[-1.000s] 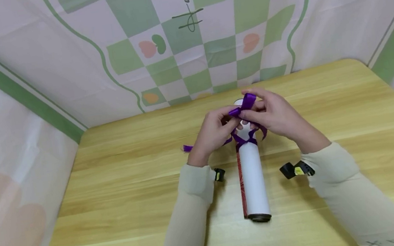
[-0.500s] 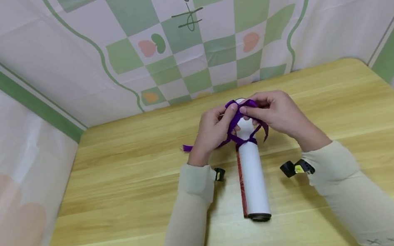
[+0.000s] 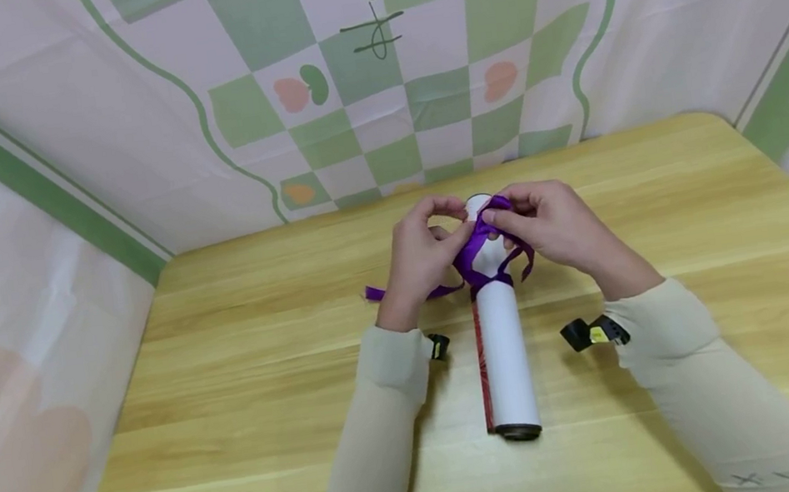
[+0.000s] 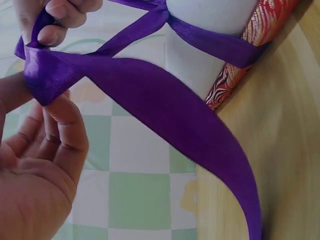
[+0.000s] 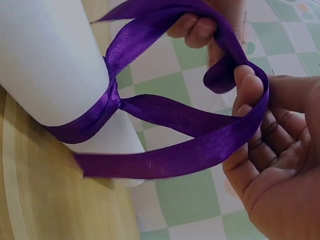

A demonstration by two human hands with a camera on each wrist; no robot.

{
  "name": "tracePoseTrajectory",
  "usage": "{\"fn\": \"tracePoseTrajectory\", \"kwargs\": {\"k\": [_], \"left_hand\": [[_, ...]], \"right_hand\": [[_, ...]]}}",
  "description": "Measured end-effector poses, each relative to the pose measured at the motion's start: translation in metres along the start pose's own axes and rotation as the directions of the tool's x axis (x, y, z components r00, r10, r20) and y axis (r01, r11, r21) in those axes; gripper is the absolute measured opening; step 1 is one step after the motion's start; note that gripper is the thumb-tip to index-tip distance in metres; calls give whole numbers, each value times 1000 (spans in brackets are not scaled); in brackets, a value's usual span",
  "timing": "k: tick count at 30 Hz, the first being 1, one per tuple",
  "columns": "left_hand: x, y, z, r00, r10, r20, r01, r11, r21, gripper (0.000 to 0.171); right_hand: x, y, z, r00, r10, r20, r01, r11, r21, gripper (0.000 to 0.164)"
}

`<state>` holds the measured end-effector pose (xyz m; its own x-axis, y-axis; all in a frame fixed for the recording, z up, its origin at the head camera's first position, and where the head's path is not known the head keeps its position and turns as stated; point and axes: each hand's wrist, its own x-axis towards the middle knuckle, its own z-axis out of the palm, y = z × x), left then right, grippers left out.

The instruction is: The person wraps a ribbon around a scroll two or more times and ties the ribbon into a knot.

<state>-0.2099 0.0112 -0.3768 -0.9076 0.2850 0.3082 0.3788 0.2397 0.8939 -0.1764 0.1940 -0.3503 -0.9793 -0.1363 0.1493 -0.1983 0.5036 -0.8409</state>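
A white rolled-up scroll [image 3: 506, 356] with a red patterned edge [image 3: 484, 372] lies lengthwise on the table. Around its upper part goes a purple satin ribbon [image 4: 175, 110], crossed where it meets the white surface. My left hand [image 3: 424, 252] has thumb and fingertips on a fold of that ribbon above the scroll, its fingers bent. With my right hand [image 3: 551, 226] I pinch a ribbon loop [image 5: 245, 120] between thumb and fingers. One ribbon tail [image 3: 439, 291] trails leftward onto the table; a shorter tail [image 5: 115, 166] hangs on the right.
The wooden table [image 3: 257, 400] ends at a cloth backdrop [image 3: 447, 138] with green and white checks, just beyond the scroll's far end. Small black cameras sit at the left cuff [image 3: 439, 347] and right cuff [image 3: 592, 333].
The two ribbon loops seen earlier have been brought together at the middle. The left fingers have shifted off their loop, spreading slightly; the right hand keeps its pinch. The scroll stays in place.
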Motion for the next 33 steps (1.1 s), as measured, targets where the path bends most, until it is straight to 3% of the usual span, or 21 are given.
{"fn": "tracePoseTrajectory", "kwargs": {"k": [6,12,21,25,33], "left_hand": [[0,2,0,994,59,96,-56,998,-38,30],[-1,1,-3,971,103,214,-92,994,-62,46],[-3,2,-8,939,87,332,-63,995,-83,23],[-3,1,-7,939,82,334,-65,996,-60,24],[-3,1,-5,965,65,254,-51,997,-62,22]], "right_hand": [[0,1,0,998,56,-19,-56,998,-1,36],[1,3,-1,998,62,-16,-62,998,-6,35],[1,2,-3,999,51,17,-50,997,-56,38],[0,2,-4,997,62,36,-60,996,-62,36],[0,2,-4,997,70,37,-67,995,-71,41]]}}
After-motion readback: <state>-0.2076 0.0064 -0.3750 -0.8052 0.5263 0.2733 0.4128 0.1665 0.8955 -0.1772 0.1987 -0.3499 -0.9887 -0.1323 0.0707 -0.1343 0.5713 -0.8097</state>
